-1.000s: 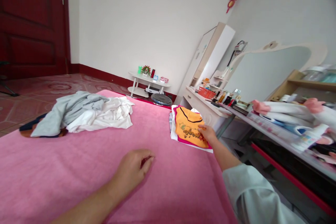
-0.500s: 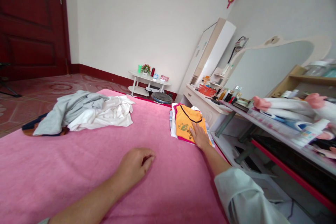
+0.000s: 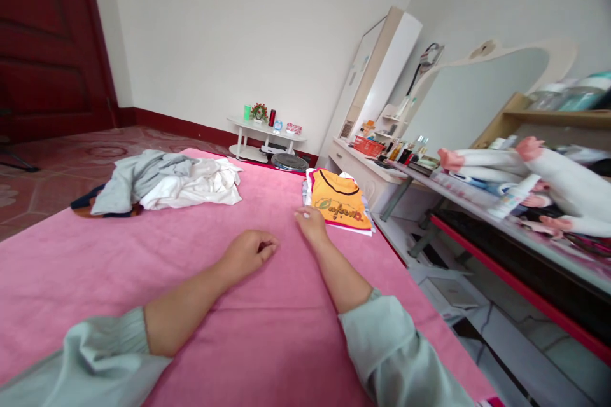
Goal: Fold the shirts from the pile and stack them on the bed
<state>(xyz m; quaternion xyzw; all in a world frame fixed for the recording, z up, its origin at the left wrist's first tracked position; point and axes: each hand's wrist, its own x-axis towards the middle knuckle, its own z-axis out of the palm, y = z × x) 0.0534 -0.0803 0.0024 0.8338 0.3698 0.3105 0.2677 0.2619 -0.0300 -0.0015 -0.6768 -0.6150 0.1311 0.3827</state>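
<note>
My left hand (image 3: 249, 252) rests on the pink bedspread (image 3: 267, 331), its fingers curled toward the thumb around nothing I can see. My right hand (image 3: 311, 225) is just left of the near corner of a stack of folded clothes, its fingers loosely curled and empty; whether it touches the stack I cannot tell. On top of that stack lies a folded orange shirt (image 3: 337, 194) with a dark neckband and printed lettering. To the far left sits a loose heap of laundry: a grey garment (image 3: 138, 178), a white garment (image 3: 200, 183) and a dark navy-and-brown piece (image 3: 90, 203) beneath.
A dressing table (image 3: 367, 168) with a mirror (image 3: 482, 108) and bottles stands along the right. Nearer, a shelf holds plush toy limbs (image 3: 487, 165) and a white bottle (image 3: 515, 197). Beyond the bed are a small white table (image 3: 267, 131) and a dark red door (image 3: 42, 44).
My right hand has left the orange shirt's surface and moved left, its fingers now curled. The shirt's lettering is uncovered. My left hand keeps its curled shape, while the view has shifted.
</note>
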